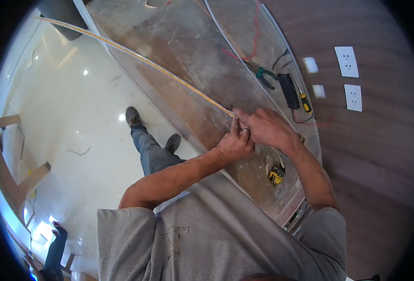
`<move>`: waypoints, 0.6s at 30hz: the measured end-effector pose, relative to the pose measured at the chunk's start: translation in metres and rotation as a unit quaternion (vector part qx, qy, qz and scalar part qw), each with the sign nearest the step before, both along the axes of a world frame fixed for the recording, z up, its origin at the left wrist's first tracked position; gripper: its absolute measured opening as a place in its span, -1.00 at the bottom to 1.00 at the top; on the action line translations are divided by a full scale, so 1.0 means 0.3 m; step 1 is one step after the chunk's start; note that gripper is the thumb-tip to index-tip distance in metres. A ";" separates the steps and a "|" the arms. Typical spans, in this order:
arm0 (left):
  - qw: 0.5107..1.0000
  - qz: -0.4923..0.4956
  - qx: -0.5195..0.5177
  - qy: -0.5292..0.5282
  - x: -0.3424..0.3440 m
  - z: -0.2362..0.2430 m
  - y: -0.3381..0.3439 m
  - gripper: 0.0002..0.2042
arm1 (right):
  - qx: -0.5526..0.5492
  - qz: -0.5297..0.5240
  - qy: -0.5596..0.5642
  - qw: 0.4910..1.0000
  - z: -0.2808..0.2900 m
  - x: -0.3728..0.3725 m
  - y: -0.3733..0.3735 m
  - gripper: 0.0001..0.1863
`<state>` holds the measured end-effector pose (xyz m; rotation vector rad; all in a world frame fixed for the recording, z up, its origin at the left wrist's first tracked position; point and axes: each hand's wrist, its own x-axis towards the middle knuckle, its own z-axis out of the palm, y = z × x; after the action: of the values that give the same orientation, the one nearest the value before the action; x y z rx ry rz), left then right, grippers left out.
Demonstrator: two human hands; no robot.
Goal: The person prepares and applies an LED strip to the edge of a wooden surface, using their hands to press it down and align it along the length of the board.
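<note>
A long, thin strip point(146, 62) with pale edges and an orange-yellow middle, which looks like an LED strip in a channel, runs from the far left to my hands. My left hand point(236, 143), with a ring on one finger, pinches the strip's near end from below. My right hand point(270, 129) comes in from the right, its fingers closed at the same end. The fingers of both hands meet there and cover the tip. Beneath them lies a stained, dusty work surface point(188, 51).
On the surface to the right are teal-handled pliers point(266, 78), a black box with wires point(289, 91), a yellow-black screwdriver point(305, 102) and red wire point(255, 37). Nearer me lies a yellow tape measure point(276, 175). White sockets point(347, 62) sit on the brown wall; wooden furniture point(17, 192) stands left.
</note>
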<state>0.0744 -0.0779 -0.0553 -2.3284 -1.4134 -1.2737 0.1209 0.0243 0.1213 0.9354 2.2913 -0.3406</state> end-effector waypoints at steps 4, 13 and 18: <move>0.999 0.017 0.024 0.015 0.001 -0.005 0.006 -0.53 | 0.011 0.015 0.008 1.000 -0.026 0.028 -0.002 -0.37; 0.998 -0.023 -0.033 -0.046 0.026 -0.114 -0.004 -0.51 | -0.008 -0.013 0.006 1.000 -0.021 -0.004 -0.003 -0.46; 0.996 -0.027 -0.014 0.085 -0.018 -0.078 0.021 -0.50 | -0.005 0.021 0.062 0.998 -0.042 0.044 0.016 -0.49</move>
<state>0.0691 -0.0714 -0.0786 -2.4417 -1.3311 -1.0455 0.1341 0.0293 0.1086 0.8819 2.4146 -0.4025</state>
